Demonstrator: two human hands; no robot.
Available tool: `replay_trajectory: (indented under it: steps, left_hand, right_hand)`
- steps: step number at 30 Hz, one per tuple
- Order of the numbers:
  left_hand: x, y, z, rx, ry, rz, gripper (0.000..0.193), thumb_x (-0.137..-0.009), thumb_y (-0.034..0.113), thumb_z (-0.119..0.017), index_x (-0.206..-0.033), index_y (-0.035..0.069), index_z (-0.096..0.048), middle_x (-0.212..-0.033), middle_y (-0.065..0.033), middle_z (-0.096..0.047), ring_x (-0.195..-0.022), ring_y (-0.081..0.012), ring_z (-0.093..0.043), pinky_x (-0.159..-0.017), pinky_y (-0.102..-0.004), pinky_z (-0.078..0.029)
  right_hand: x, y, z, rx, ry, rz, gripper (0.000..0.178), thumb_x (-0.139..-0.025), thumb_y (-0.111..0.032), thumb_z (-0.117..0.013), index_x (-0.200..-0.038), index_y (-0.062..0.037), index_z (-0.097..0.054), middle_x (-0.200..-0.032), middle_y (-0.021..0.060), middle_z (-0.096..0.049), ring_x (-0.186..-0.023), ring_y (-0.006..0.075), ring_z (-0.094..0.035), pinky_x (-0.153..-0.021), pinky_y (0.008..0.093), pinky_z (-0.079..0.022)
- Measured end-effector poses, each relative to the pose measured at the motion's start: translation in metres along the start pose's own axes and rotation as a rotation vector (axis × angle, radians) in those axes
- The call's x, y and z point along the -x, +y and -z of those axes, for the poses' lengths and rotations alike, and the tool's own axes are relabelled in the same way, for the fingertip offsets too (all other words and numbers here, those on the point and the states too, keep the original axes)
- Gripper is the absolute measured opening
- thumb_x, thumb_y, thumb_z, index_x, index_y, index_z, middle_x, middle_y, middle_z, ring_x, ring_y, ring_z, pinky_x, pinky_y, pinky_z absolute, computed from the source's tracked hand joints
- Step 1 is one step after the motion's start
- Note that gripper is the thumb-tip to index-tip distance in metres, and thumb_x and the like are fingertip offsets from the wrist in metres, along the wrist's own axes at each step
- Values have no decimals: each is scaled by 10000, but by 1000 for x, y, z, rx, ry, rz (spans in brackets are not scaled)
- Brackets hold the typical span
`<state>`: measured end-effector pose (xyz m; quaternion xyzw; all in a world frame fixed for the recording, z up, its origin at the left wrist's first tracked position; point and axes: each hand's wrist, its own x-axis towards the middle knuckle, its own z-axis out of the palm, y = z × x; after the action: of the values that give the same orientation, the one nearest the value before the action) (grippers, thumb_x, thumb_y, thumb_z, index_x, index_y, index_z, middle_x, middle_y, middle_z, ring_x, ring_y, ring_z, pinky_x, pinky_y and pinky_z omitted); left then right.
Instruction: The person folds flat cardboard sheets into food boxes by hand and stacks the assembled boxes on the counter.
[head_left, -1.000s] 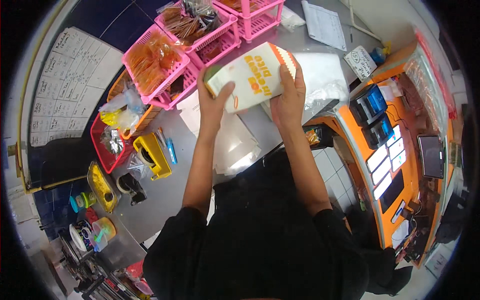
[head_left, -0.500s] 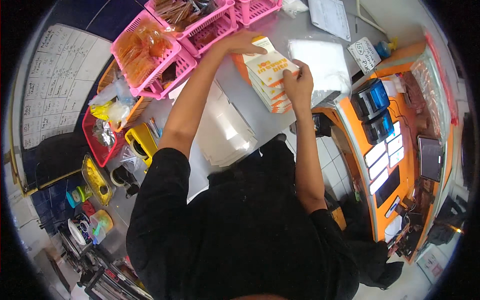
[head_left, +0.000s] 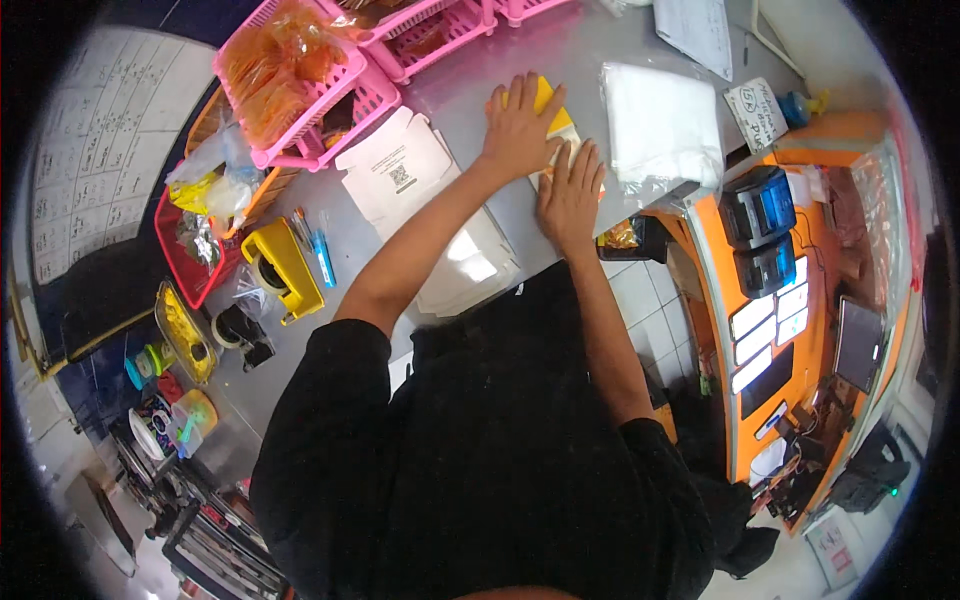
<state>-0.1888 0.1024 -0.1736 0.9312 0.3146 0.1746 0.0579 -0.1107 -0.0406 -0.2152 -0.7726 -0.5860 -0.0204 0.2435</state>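
- Far left, two pink baskets (head_left: 300,75) stand side by side along the far edge of the steel counter (head_left: 440,90), the left one filled with orange packets; a red basket (head_left: 195,265) sits nearer, at the counter's left end.
- Just right of the red basket is one yellow tape dispenser (head_left: 283,268), with one blue pen (head_left: 322,258) beside it.
- One flat white carton blank (head_left: 398,172) lies unfolded left of the hands.
- The left hand (head_left: 518,125) is spread flat, fingers apart, pressing down on the yellow-and-white box (head_left: 553,105), which lies flat on the counter at the far middle.
- The right hand (head_left: 570,195) is also open and flat, palm down on the near part of the same box, just beside the left hand; neither hand grips anything.
- To press the box well, I judge both palms should bear evenly along the fold lines, keeping the box square to the counter so that it does not skew or crease.
- Right of the hands lies one stack of white bags (head_left: 660,125) in clear wrap.
- Further right, two small black printers (head_left: 762,230) sit on the orange stand (head_left: 715,300).
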Motion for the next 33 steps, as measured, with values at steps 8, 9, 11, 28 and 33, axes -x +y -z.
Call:
replay_trajectory:
  steps: [8,9,11,28,33]
  left_hand:
    - [22,-3,5,291,97,27,756,-911,409,-612,-1508,13,-372,-1564,-300,-284,-1482,-439,-242,-1195,-624,-142]
    - [38,-1,9,250,161,40,668,-956,329,-570,-1491,-26,-383,-1532,-292,-355,-1458,-412,-313,-1199,-573,-211]
    - [78,-1,19,361,221,148,607,-955,262,-566,-1471,-19,-412,-1503,-283,-401,-1428,-410,-362,-1185,-545,-265]
    - [286,-22,92,368,728,798,208,-848,-58,-520,-1022,-19,-627,-927,-169,-606,-851,-321,-616,-786,-380,-502]
    - [264,-58,97,434,652,815,448,-792,-39,-614,-1237,-9,-573,-981,-164,-628,-913,-323,-643,-829,-380,-526]
  right_hand:
    - [-4,-5,12,-9,-74,92,630,-977,-279,-523,-1484,61,-368,-1544,414,-216,-1473,535,-176,-1200,620,-118]
    - [-4,-13,24,-12,-56,68,617,-959,-245,-551,-1468,63,-389,-1544,412,-218,-1473,538,-174,-1199,624,-120]
    - [-2,-38,44,23,101,73,522,-874,-127,-629,-1356,39,-519,-1461,381,-385,-1397,536,-332,-1157,608,-257]
    - [-74,-214,-103,-362,-609,136,664,-676,-574,-806,-977,1,-664,-908,208,-716,-898,374,-709,-798,445,-561]
    - [-81,-183,-120,-618,-699,256,356,-847,-339,-703,-957,-1,-681,-858,185,-717,-818,314,-713,-744,400,-556]
